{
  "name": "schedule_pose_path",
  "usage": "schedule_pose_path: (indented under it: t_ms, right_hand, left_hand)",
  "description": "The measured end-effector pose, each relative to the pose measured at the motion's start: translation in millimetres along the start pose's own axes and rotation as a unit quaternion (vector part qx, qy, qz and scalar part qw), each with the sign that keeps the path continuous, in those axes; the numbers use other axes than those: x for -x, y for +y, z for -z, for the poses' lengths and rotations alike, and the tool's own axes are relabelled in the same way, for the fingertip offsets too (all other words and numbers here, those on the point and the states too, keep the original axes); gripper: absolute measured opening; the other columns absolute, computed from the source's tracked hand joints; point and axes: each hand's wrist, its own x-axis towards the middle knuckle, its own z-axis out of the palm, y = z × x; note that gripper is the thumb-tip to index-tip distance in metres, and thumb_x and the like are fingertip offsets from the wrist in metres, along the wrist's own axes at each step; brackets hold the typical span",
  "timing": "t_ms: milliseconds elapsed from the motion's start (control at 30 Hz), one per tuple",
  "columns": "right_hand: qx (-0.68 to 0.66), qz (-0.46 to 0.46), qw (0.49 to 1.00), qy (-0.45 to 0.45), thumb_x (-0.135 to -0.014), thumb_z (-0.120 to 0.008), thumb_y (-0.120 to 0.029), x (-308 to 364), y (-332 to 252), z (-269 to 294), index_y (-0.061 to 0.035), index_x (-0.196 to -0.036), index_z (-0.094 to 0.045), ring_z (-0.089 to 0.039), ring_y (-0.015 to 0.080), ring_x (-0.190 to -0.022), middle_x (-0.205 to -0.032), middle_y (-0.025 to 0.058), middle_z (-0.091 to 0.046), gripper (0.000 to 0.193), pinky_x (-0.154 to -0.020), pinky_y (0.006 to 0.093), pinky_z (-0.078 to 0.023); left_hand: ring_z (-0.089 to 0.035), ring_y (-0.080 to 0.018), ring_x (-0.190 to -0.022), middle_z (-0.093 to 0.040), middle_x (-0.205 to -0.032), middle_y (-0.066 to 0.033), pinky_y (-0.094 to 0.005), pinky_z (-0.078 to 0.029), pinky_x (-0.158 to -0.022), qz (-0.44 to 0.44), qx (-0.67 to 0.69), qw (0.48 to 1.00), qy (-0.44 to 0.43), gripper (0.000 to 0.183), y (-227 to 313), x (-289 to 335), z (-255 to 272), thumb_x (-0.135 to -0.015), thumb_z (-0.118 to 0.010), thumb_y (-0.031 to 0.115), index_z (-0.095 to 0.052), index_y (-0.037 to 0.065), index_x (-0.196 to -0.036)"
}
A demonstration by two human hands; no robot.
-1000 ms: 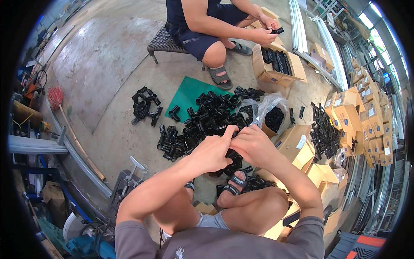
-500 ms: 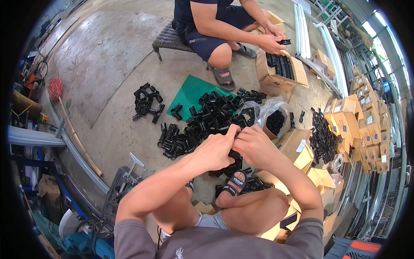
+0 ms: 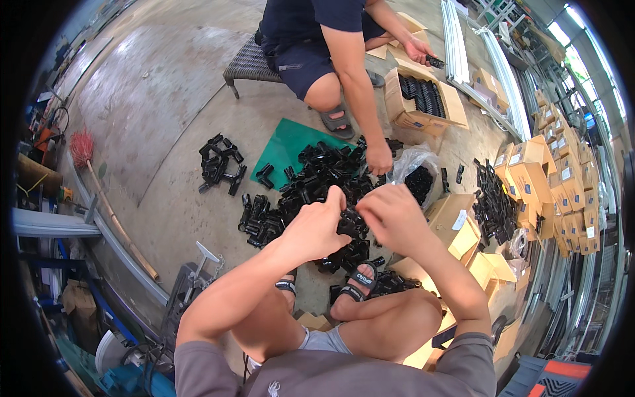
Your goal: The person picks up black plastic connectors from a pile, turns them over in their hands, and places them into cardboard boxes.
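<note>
A black part (image 3: 352, 223) is seen between the two hands, in front of the big heap of black pieces (image 3: 314, 175). It cannot be told if this part is held or just lies in the heap behind. The thumb and pointing finger of the left hand (image 3: 319, 226) are kept apart, and the black part is seen by the gap. The fingers of the right hand (image 3: 397, 215) are bent, with the tips turned toward the left hand; it cannot be told if anything is pinched in them. The two hands are held near each other, with a gap left between.

The heap is partly spread over a green sheet (image 3: 283, 135). A smaller group of black pieces (image 3: 218, 165) is seen to the left of the sheet. Tiny black bits are kept in a clear bag (image 3: 413, 159). Over the heap, beside the bag, a co-worker's hand (image 3: 379, 159) is reached down. In the co-worker's other hand (image 3: 417, 50), a small black piece (image 3: 434, 61) is held above an open box (image 3: 433, 126) filled with black pieces.
</note>
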Motion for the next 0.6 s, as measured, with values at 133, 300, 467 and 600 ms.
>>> schedule_pose_path:
  t_ms: [133,300,467,600]
  right_hand:
    - [-0.064,-0.178,0.974,0.125,-0.088,-0.067,-0.005,10,52,-7,-0.0051,-0.094,-0.07,-0.068,0.0321,-0.084,-0.089,0.0123,-0.071,0.007,-0.078,0.0415,-0.052]
    - [-0.042,-0.373,0.924,0.071,-0.09,-0.065,-0.012,61,171,-58,-0.0035,-0.098,-0.072,-0.071,0.0361,-0.084,-0.089,0.0178,-0.073,0.014,-0.078,0.0448,-0.055]
    - [0.057,-0.425,0.896,-0.119,-0.09,-0.063,-0.018,100,249,-123,-0.0062,-0.096,-0.075,-0.072,0.0381,-0.092,-0.093,0.0209,-0.073,0.018,-0.083,0.0479,-0.057]
    - [0.136,-0.387,0.888,-0.209,-0.09,-0.061,-0.016,98,279,-171,-0.0041,-0.092,-0.075,-0.072,0.0394,-0.092,-0.096,0.0226,-0.073,0.019,-0.082,0.0489,-0.058]
  left_hand:
    - [-0.063,-0.0278,-0.064,-0.064,-0.072,-0.0104,-0.0379,-0.052,-0.065,0.021,0.001,0.999,0.026,0.043,-4,1,11,-0.074,-0.085,0.016,-0.049,0.003,-0.094]
    - [-0.051,-0.0118,-0.059,-0.056,-0.064,-0.004,-0.0284,-0.047,-0.06,0.032,0.059,0.997,0.047,0.038,3,2,23,-0.076,-0.083,0.011,-0.05,0.003,-0.092]
    - [-0.043,-0.0053,-0.061,-0.052,-0.065,0.0009,-0.024,-0.044,-0.059,0.074,0.092,0.992,0.033,0.036,5,-7,29,-0.077,-0.083,0.009,-0.052,0.001,-0.093]
    - [-0.04,-0.0066,-0.059,-0.05,-0.064,0.0,-0.0253,-0.041,-0.055,0.078,0.118,0.99,0.028,0.035,-6,-11,27,-0.078,-0.083,0.006,-0.052,0.0,-0.094]
